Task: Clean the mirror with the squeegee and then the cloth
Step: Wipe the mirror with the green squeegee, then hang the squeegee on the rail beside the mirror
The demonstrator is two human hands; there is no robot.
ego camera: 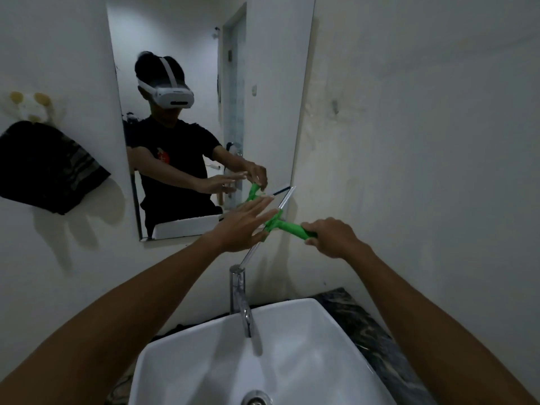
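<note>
Squeegee [279,222]: green handle gripped in right hand [333,236]; blade runs diagonally, near-left to far-right, at the lower right corner of the mirror [204,54]. Left hand [242,226]: spread flat, empty, just beside the blade's middle. Cloth: not identified with certainty.

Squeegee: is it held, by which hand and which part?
Yes. The right hand grips the squeegee by its green handle; the left hand is open, holding nothing.
</note>
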